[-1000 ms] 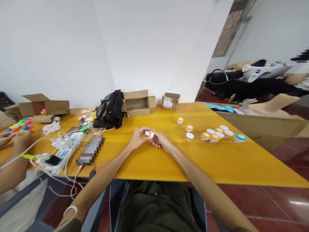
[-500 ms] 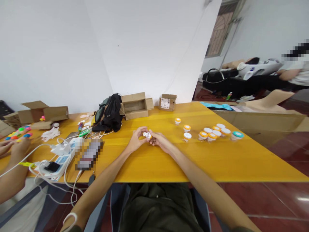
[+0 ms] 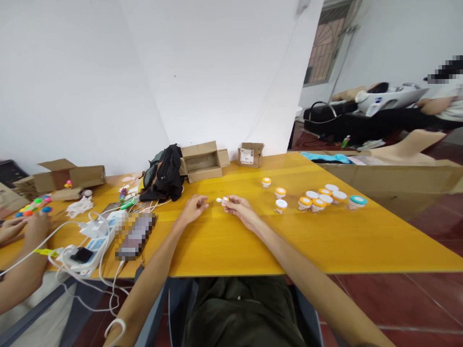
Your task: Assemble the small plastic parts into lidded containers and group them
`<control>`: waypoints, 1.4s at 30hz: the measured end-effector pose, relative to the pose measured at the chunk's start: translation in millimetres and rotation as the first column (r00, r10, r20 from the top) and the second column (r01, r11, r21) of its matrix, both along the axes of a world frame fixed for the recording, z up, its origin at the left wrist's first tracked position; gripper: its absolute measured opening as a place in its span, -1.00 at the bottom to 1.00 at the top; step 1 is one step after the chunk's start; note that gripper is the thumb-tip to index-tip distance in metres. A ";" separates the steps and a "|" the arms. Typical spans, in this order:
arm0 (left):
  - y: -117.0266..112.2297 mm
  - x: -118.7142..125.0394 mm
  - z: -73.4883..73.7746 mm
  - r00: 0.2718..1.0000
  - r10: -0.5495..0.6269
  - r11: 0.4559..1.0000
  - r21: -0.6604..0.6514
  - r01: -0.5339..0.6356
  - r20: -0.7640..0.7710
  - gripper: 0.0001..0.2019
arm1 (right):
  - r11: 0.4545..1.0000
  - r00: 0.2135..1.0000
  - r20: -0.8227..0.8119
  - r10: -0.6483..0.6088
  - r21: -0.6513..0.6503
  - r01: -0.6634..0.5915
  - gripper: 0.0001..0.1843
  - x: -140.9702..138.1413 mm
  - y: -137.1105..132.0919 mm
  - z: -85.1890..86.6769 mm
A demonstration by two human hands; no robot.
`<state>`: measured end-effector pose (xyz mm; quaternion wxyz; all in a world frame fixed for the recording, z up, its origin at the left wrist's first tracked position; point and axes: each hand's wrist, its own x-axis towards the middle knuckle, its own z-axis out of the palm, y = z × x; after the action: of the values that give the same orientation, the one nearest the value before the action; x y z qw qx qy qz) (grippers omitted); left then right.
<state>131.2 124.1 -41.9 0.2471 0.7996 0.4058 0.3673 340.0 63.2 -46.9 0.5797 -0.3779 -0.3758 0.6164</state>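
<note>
My right hand rests on the yellow table near its middle, fingers curled round a small jar with an orange lid, held on its side. My left hand lies just to the left of it, off the jar, fingers loosely bent with nothing in them. A cluster of several small jars, orange and white lidded, stands to the right, with one teal-lidded jar at its far end.
A black bag and open cardboard boxes sit at the table's back. A power strip with white cables and a phone lie at the left. Another person's hands work at the far left by coloured pieces.
My left hand has let go of the small jar and moved away to the left. The right hand keeps the jar, shifted slightly forward.
</note>
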 end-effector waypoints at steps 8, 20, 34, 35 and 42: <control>-14.4 16.9 11.1 0.928 -0.032 0.950 -0.278 0.144 0.372 -0.64 | 0.999 0.999 0.046 -0.024 0.038 0.022 -0.61 -2.9 0.7 -1.5; -27.0 28.0 17.5 0.855 -0.019 0.887 -0.386 0.253 0.518 -0.59 | 0.980 0.962 0.258 -0.084 0.194 0.034 -0.62 -4.1 2.0 -2.1; -26.6 34.0 8.0 0.881 -0.004 0.869 -0.434 0.237 0.473 -0.55 | 0.936 0.892 0.419 -0.167 0.352 0.010 -0.67 -6.0 1.5 -6.5; -27.5 34.0 8.6 0.881 -0.009 0.869 -0.432 0.241 0.474 -0.56 | 0.935 0.891 0.422 -0.167 0.354 0.008 -0.66 -5.5 1.7 -6.7; -26.4 33.3 8.8 0.874 -0.076 0.884 -0.373 0.282 0.480 -0.62 | 0.967 0.946 0.321 -0.045 0.253 -0.040 -0.60 -1.8 6.2 -11.5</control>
<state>164.5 97.8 -33.1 0.5389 0.6521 0.3304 0.4185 338.2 69.5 -58.4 0.5550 -0.3964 -0.5418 0.4913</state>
